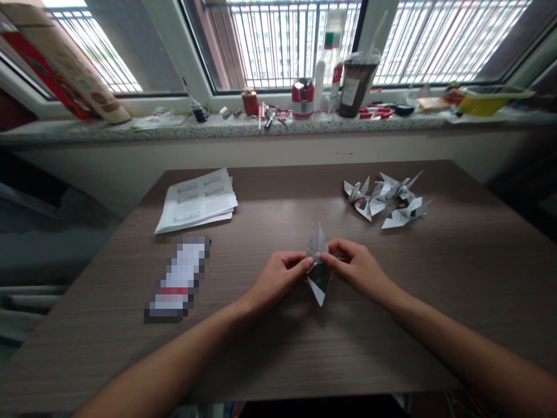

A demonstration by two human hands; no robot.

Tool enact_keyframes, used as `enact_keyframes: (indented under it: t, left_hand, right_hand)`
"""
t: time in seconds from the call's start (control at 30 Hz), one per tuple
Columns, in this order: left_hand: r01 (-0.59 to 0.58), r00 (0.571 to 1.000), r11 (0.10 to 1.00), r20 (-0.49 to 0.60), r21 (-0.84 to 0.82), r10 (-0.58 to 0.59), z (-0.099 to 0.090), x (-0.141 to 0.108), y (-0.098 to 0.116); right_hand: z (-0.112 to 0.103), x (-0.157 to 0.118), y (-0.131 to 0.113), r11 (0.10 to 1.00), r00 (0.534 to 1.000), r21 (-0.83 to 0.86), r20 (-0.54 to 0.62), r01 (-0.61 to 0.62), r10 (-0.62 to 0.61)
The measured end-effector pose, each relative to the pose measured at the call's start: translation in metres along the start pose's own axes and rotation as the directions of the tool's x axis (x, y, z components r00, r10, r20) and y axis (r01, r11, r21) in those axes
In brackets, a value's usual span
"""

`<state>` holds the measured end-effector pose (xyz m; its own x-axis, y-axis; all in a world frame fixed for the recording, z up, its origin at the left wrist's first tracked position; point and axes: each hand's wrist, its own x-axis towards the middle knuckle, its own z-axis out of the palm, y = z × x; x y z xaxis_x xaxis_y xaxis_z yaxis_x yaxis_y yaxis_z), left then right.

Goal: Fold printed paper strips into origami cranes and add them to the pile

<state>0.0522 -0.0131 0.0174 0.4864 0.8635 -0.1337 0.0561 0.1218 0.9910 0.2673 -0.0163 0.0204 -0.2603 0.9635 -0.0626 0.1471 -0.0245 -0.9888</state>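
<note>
A folded paper piece (319, 277) with printed text and a dark patch is held above the brown table (270, 354). Two narrow points stick up from it, and a wider tip points down toward me. My left hand (282, 271) pinches its left side between thumb and fingers. On the right side, my right hand (353, 262) grips it the same way, thumb near the middle. Several folded paper figures (387, 198) lie together at the back right of the table, beyond my right hand.
A stack of printed sheets (198, 198) lies at the back left, with a pixelated phone-like object (179, 280) nearer me. The windowsill (243, 129) holds a red can (303, 98), a drink cup (355, 86), a bottle and a yellow container (487, 102).
</note>
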Motion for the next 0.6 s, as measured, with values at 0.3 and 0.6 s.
enact_keyframes:
  t: [0.3,0.6]
  left_hand:
    - [-0.125,0.977,0.991,-0.179,-0.044,0.115,-0.004,0.000,0.010]
    - [-0.120,0.971,0.984,-0.224,-0.129,0.089,-0.006,0.002,0.004]
  right_hand:
    - [0.000,-0.001,0.003,0.998,0.998,-0.057,0.065,0.000,0.004]
    - [0.014,0.002,-0.001,0.999,0.998,-0.017,0.054,-0.031,0.032]
